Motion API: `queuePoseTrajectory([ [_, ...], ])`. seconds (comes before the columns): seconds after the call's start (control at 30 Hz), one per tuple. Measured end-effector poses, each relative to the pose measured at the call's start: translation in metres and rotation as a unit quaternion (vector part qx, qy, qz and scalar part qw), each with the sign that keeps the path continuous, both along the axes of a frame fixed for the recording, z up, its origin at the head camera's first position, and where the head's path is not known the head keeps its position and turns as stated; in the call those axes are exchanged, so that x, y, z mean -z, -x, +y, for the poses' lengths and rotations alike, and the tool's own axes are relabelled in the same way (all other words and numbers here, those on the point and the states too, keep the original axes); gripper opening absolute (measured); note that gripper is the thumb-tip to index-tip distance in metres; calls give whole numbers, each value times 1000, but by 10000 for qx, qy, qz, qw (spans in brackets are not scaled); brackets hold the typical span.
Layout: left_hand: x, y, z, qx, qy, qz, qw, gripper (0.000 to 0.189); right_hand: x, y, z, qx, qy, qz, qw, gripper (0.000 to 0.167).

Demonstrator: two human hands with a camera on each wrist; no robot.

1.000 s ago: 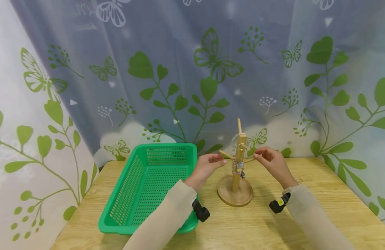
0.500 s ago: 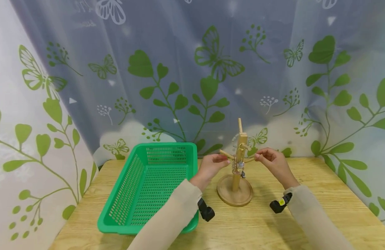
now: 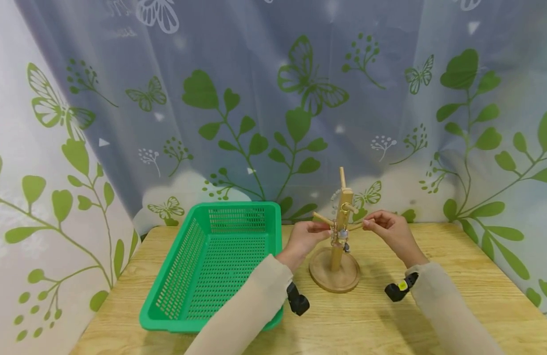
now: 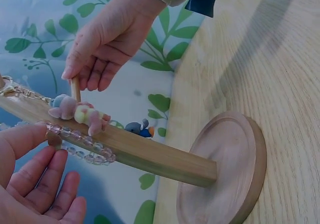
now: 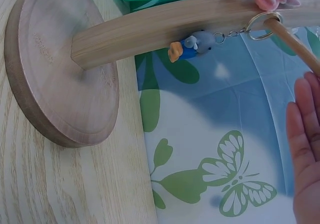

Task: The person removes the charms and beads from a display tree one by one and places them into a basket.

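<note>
A wooden rack with several pegs stands on a round base (image 3: 322, 276). My left hand (image 3: 305, 241) is at its left side, thumb and fingertip pinching a bracelet of clear and pink beads (image 4: 102, 154) around that peg. My right hand (image 3: 390, 231) pinches the outer end of the right peg (image 4: 76, 88) with thumb and forefinger. On that peg hangs a metal ring (image 5: 262, 24) with a small blue and grey figurine keychain (image 5: 192, 44). A pink and yellow figurine keychain (image 4: 82, 113) hangs on the front of the post (image 4: 150, 151).
A green perforated plastic basket (image 3: 151, 305) stands on the wooden table (image 3: 344, 325), left of the rack. Behind the table hangs a curtain (image 3: 255, 74) printed with leaves and butterflies. Another bracelet of clear beads (image 3: 334, 195) hangs on the rack's far side, near the top.
My left hand has moved right, past the tip of the left peg, to the beads near the post. My right hand stays at the right peg's end.
</note>
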State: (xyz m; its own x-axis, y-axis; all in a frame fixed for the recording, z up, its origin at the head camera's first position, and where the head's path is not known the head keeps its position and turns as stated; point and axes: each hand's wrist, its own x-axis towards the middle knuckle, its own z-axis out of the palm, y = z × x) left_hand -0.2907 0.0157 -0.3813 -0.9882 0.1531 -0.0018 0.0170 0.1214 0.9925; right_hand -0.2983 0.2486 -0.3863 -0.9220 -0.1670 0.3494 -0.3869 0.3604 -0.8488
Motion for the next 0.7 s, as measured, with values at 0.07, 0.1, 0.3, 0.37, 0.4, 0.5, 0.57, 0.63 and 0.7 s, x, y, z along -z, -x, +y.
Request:
queuePoseTrajectory([
  [0.07,1,1,2,17,-39,-1,10000,16,-3,-2,-1,-55,43,1,10000,29],
  [0.1,2,1,2,14,-33,2,10000,16,-3,-3,-1,-87,75,-4,9999,30],
  [0.3,7,3,8,-28,36,23,10000,14,9,8,7,-268,240,-219,9991,36],
  [0.37,7,3,9,-39,42,51,10000,14,11,12,9,-306,239,-286,9988,39],
  [0.4,7,3,10,-46,23,57,10000,14,12,13,10,-323,242,-315,9987,40],
  [0.5,7,3,11,-60,-16,74,10000,14,12,15,12,-369,311,-412,9980,42],
  [0.57,7,3,11,-77,10,87,9999,13,12,15,12,-394,359,-458,9975,42],
  [0.63,8,2,11,-73,45,115,9999,13,11,15,12,-392,415,-514,9970,42],
  [0.7,9,2,10,-55,44,141,9999,12,10,15,12,-386,443,-549,9968,40],
])
